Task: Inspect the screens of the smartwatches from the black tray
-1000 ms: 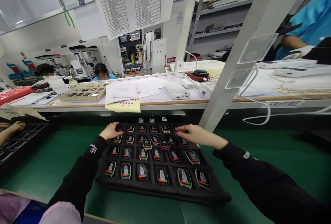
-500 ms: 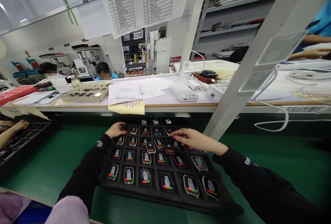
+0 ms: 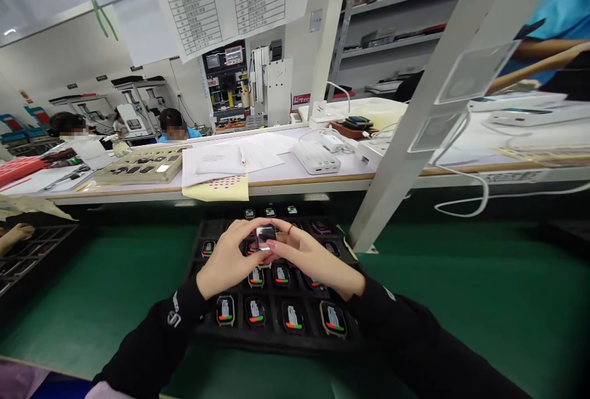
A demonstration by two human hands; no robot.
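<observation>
Between both hands, above the middle of the tray, I hold a smartwatch (image 3: 264, 234) without a strap; its dark screen faces me. My left hand (image 3: 225, 259) grips it from the left, thumb at its lower edge. On the other side, my right hand (image 3: 314, 259) is closed on the watch too, with the thumb on the lower part of its screen. Under my hands lies a black compartment tray (image 3: 276, 345) of similar watches, several with lit screens showing red and green bars. My hands and forearms hide part of the tray.
A shelf (image 3: 271, 185) runs behind the tray, bearing papers (image 3: 216, 162), a beige tray (image 3: 171, 171) and a white charger box (image 3: 316, 159). A slanted white post (image 3: 391, 184) rises right of the tray. Another person's hand (image 3: 21, 236) is over a second black tray (image 3: 39, 260) at left.
My hands have come together over the tray from its far left and right. The watch from the left hand is now held in both hands. My view has shifted slightly.
</observation>
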